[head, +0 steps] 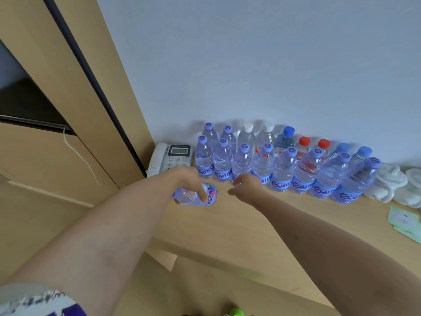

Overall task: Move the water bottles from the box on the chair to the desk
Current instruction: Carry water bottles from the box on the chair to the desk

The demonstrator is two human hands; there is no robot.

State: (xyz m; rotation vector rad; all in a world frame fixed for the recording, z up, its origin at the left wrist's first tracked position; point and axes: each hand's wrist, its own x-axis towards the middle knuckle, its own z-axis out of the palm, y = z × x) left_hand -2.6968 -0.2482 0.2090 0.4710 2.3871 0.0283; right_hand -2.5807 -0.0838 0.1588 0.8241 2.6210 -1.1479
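Note:
My left hand (189, 181) grips a clear water bottle (206, 195) with a blue label, held on its side just above the wooden desk (250, 224). My right hand (247, 187) hovers beside it with its fingers loosely bent and nothing in them. It covers the base of one front-row bottle (242, 161). Two rows of water bottles (303, 169) stand upright along the wall, most with purple caps, some with white, blue or red caps. The box and the chair are out of view.
A white desk phone (173, 156) sits left of the bottles, against a tall wooden cabinet (68, 133). White lidded cups (387, 183) and pale green papers (403, 220) lie at the right. Something green (237, 312) shows at the bottom edge.

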